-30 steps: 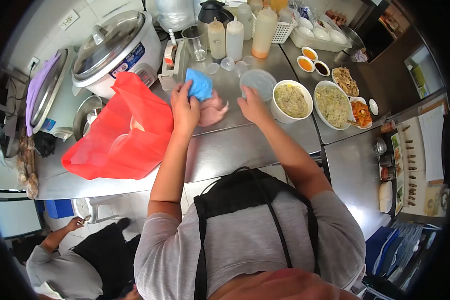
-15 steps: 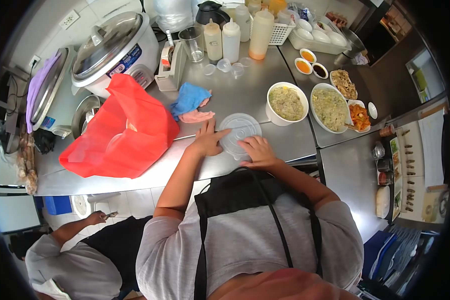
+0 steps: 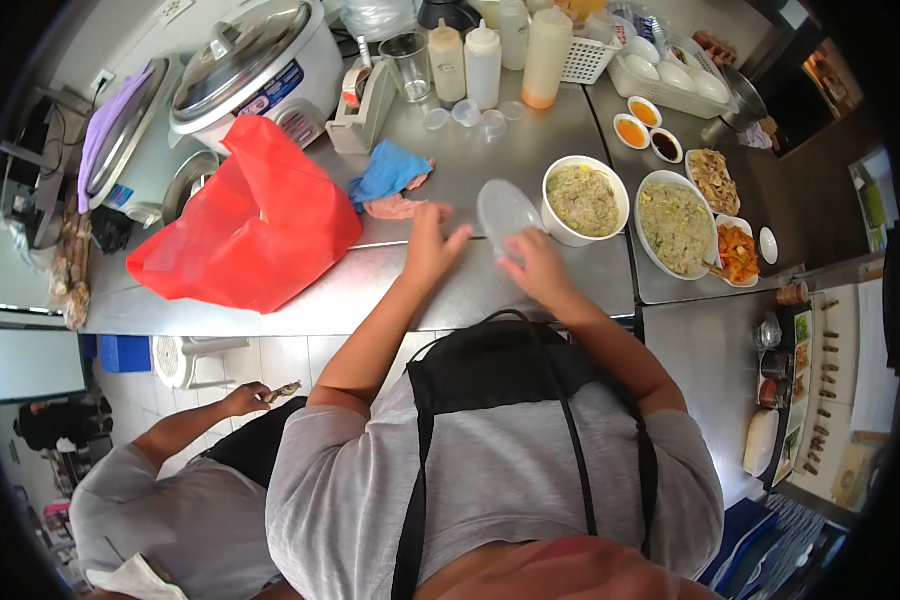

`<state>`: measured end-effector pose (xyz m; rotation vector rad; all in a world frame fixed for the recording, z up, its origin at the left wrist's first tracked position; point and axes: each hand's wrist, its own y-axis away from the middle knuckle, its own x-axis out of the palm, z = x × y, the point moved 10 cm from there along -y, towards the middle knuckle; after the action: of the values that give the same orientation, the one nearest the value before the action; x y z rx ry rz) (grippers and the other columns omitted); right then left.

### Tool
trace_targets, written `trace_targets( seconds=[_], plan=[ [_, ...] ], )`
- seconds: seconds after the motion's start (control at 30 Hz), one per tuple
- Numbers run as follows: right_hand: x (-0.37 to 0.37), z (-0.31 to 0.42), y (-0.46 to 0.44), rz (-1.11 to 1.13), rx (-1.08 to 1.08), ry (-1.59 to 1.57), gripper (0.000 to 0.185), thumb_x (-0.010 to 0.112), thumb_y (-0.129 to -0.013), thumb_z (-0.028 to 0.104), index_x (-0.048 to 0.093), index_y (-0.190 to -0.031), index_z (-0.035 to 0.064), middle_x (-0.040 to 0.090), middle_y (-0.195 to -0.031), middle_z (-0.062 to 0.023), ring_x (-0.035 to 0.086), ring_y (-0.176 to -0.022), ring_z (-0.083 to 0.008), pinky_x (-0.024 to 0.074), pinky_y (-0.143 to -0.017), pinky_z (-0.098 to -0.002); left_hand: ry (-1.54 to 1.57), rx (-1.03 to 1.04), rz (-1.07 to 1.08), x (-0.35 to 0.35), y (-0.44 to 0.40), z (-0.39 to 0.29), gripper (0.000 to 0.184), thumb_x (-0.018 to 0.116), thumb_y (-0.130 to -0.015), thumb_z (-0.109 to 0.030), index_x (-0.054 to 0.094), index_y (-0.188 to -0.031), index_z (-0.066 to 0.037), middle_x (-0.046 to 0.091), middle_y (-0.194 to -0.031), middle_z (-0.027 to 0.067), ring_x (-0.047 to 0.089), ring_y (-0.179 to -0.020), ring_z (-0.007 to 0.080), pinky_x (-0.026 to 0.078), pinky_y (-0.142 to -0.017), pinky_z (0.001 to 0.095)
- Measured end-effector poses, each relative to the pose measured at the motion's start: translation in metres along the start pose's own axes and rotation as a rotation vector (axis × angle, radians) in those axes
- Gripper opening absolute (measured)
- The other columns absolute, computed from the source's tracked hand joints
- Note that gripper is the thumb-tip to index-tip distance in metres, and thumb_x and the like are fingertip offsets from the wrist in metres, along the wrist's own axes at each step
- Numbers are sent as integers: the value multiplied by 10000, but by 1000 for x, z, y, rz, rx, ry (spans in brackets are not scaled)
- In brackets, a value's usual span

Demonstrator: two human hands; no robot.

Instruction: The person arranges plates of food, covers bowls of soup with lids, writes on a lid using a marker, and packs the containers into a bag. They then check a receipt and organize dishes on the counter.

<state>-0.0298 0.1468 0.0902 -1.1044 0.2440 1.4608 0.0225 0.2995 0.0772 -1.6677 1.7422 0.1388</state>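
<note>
A clear round plastic lid (image 3: 505,208) is tilted up off the steel counter, its near edge in the fingers of my right hand (image 3: 540,268). My left hand (image 3: 432,246) is apart from the lid, above the counter, with its fingers spread and nothing in them. Just right of the lid stands a white round tub (image 3: 587,202) filled with what looks like fried rice. Beyond my left hand lie a blue cloth (image 3: 388,172) and a pink cloth (image 3: 398,207).
A red bag (image 3: 255,235) and a rice cooker (image 3: 250,75) stand on the left. Squeeze bottles (image 3: 483,68) and small lids line the back. An oval dish of rice (image 3: 673,225), kimchi (image 3: 738,250) and sauce cups (image 3: 630,130) are right. Another person's hand (image 3: 245,398) is lower left.
The lid has risen from flat on the counter and moved right toward the tub, held by my right hand. My left hand has come off it. The camera view has shifted slightly.
</note>
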Motion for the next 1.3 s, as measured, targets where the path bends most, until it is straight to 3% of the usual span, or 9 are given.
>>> trace_targets(
  seconds=[0.1,0.13,0.23,0.43,0.53,0.83,1.03,1.13,1.3],
  plan=[
    [0,-16,-14,-72,264,-432,228,644,-687,56,499,-859,17,497,-751,-42,497,-668,-126,421,-601,-247,747,-653,169,23,12,15,235,579,-782,-250,454,-890,-83,502,-787,31,501,-719,115,389,-602,226],
    [10,-23,-13,-84,307,-596,236,625,-709,21,475,-891,10,491,-735,-32,483,-641,-75,417,-586,-204,784,-615,280,32,15,1,156,550,-810,-223,461,-853,-102,511,-733,-10,483,-645,74,376,-569,197],
    [20,-11,-11,-12,357,-707,278,670,-684,127,489,-871,27,524,-745,-76,517,-642,-154,441,-586,-263,870,-510,345,40,15,-30,141,554,-806,-199,467,-825,-91,517,-741,-8,469,-635,65,378,-565,202],
    [-12,24,-20,-30,144,-559,185,631,-723,106,513,-832,15,544,-729,-43,518,-619,-112,431,-579,-228,903,-469,331,42,12,-23,100,551,-808,-131,471,-808,-69,508,-713,-6,457,-626,55,386,-566,194],
    [18,1,-10,137,428,-925,124,596,-758,101,528,-817,15,562,-741,-29,513,-636,-74,426,-590,-213,855,-412,371,42,11,-26,97,550,-808,-123,474,-809,-62,507,-711,-5,456,-627,55,388,-567,195],
    [26,1,-8,375,565,-1152,96,568,-781,100,542,-818,15,572,-722,-31,522,-642,-73,433,-598,-213,910,-361,521,46,11,-35,86,557,-800,-105,494,-822,-51,528,-726,2,475,-641,56,405,-581,192],
    [29,-2,-7,438,571,-1106,82,553,-783,101,550,-776,19,576,-686,-33,524,-623,-77,428,-569,-214,972,-390,571,48,11,-38,92,566,-793,-108,502,-823,-49,530,-727,-7,480,-648,40,413,-582,185],
    [21,-10,-13,349,546,-716,109,549,-774,117,547,-754,10,582,-648,-38,522,-592,-74,421,-541,-214,922,-376,532,49,12,-40,113,561,-799,-117,488,-848,-47,521,-732,-10,476,-651,40,408,-581,186],
    [17,-10,-16,176,455,-688,133,549,-759,140,538,-736,9,585,-623,-54,521,-547,-101,420,-514,-242,791,-311,490,54,11,-32,167,561,-804,-137,462,-891,-35,494,-721,-19,449,-647,39,391,-568,189]
  ],
)
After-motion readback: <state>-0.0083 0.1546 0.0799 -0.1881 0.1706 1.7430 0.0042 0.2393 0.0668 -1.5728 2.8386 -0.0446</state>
